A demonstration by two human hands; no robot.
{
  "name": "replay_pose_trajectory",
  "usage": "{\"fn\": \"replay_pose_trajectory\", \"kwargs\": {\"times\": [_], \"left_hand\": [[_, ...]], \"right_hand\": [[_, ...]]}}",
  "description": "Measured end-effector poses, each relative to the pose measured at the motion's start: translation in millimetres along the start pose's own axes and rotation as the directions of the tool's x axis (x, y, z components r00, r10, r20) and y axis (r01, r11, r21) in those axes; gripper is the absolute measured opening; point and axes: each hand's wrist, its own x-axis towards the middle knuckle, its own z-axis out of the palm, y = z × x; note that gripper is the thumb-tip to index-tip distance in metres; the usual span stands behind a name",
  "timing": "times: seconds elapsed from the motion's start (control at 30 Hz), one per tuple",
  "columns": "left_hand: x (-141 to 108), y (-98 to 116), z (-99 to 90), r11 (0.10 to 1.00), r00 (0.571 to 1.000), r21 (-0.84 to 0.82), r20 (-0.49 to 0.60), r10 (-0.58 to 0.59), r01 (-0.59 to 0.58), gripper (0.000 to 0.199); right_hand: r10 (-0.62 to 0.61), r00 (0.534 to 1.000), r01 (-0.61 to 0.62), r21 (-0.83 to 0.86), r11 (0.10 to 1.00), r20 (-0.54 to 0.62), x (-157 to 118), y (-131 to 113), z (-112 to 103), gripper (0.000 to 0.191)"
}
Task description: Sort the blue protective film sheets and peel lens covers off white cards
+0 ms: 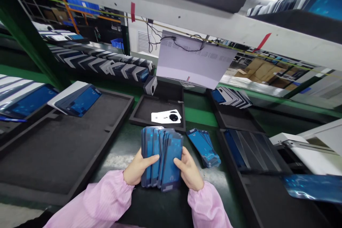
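A thick, slightly fanned stack of blue film-covered panels (171, 160) is held upright between both hands above the dark green table. My left hand (139, 166) grips its left side, thumb across the front. On the right side, my right hand (189, 169) wraps round the edge with its thumb on the front panel. Right of the stack, a smaller fanned pile of blue panels (204, 148) lies on the table. Beyond the stack, white phone back covers (165, 117) with a round black camera ring rest in a small black foam tray (144, 108).
A large black tray (66, 149) lies at the left, with panels (77, 98) leaning at its far end. Black trays at the right hold blue and clear sheets (253, 149). Overhead, a white shelf beam (187, 25) crosses the view.
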Motion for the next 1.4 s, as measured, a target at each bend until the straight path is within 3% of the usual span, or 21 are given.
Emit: {"fn": "replay_pose_trajectory", "kwargs": {"times": [0.07, 0.17, 0.23, 0.4, 0.5, 0.6, 0.67, 0.83, 0.93, 1.07, 1.17, 1.3, 1.4], "left_hand": [[0.6, -0.8, -0.4, 0.999, 0.999, -0.035, -0.011, -0.040, 0.039, 0.065], [2.2, 0.3, -2.9, 0.994, 0.992, -0.051, -0.082, -0.100, 0.096, 0.057], [2.7, 1.3, -4.4, 0.997, 0.992, -0.019, -0.102, -0.075, 0.073, 0.058], [1.7, -1.5, -3.6, 0.999, 0.999, 0.031, -0.037, 0.018, -0.017, 0.064], [1.7, -2.5, -1.9, 1.000, 1.000, -0.016, -0.021, -0.006, 0.006, 0.061], [2.5, -0.3, -2.1, 0.996, 0.995, -0.054, -0.067, -0.080, 0.077, 0.055], [2.9, 1.1, -3.0, 0.998, 0.994, -0.025, -0.084, -0.067, 0.065, 0.056], [2.0, -0.5, -3.2, 0.997, 0.998, 0.058, -0.033, 0.055, -0.053, 0.063], [1.1, -0.6, -1.9, 0.999, 1.000, 0.036, -0.018, 0.022, -0.021, 0.061], [1.5, 2.4, -1.6, 0.997, 0.991, -0.006, -0.109, -0.079, 0.079, 0.059], [2.6, 2.9, -2.3, 1.000, 0.992, 0.008, -0.124, -0.014, 0.015, 0.064], [2.4, -1.3, -3.5, 0.997, 0.996, 0.044, -0.058, 0.060, -0.058, 0.067], [1.5, -3.3, -4.0, 1.000, 0.999, 0.010, -0.034, 0.004, -0.003, 0.062]], "right_hand": [[0.023, 1.000, -0.023, -0.018, 1.000, 0.004, 0.2, 5.3, 1.0, 0.041], [-0.026, 0.994, 0.027, 0.009, 1.000, -0.111, 2.4, 3.0, -6.1, 0.042], [-0.063, 0.986, 0.070, 0.044, 0.997, -0.157, 3.2, -3.1, -10.6, 0.045], [-0.038, 0.999, 0.039, 0.014, 0.999, -0.039, 0.2, -4.2, -4.4, 0.051], [0.041, 0.999, -0.040, -0.033, 0.999, 0.034, -0.6, 3.0, -0.8, 0.049], [0.022, 0.999, -0.022, 0.001, 1.000, -0.045, 0.8, 1.9, -4.6, 0.046], [-0.021, 0.996, 0.024, 0.039, 0.999, -0.087, 1.5, -2.9, -7.5, 0.047], [0.000, 1.000, 0.000, 0.047, 0.999, 0.015, -0.2, -4.1, -2.7, 0.051], [0.043, 0.998, -0.044, 0.024, 0.999, 0.050, 0.1, 2.5, -0.2, 0.051], [-0.022, 0.998, 0.026, 0.075, 0.997, -0.051, 2.6, 0.6, -7.9, 0.047], [-0.073, 0.993, 0.084, 0.115, 0.990, -0.096, 2.4, -5.1, -12.0, 0.050], [-0.048, 0.998, 0.051, 0.093, 0.994, -0.039, -0.1, -2.0, -4.6, 0.053], [0.014, 0.999, -0.015, 0.051, 0.999, 0.029, -0.1, 3.5, -0.2, 0.053]]}}
